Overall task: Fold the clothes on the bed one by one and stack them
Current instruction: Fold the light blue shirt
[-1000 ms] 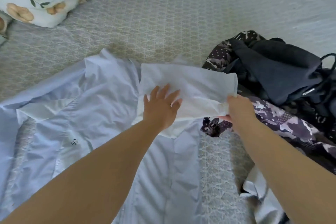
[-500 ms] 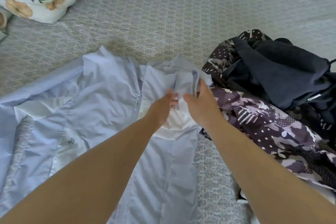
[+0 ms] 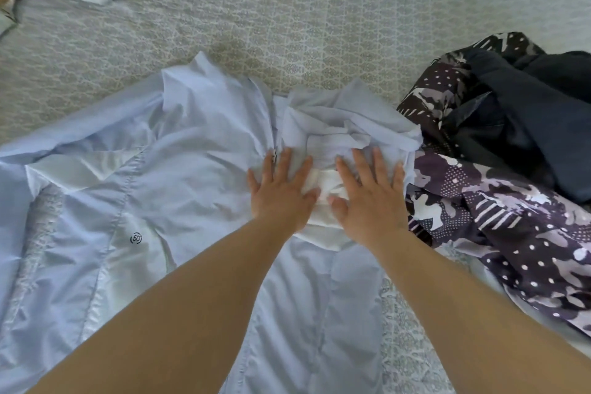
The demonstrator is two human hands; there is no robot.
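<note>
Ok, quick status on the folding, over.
Left hand and right hand flat, pressing bunched sleeve on light blue jacket. Nothing folded yet. Patterned garment against right side.
</note>
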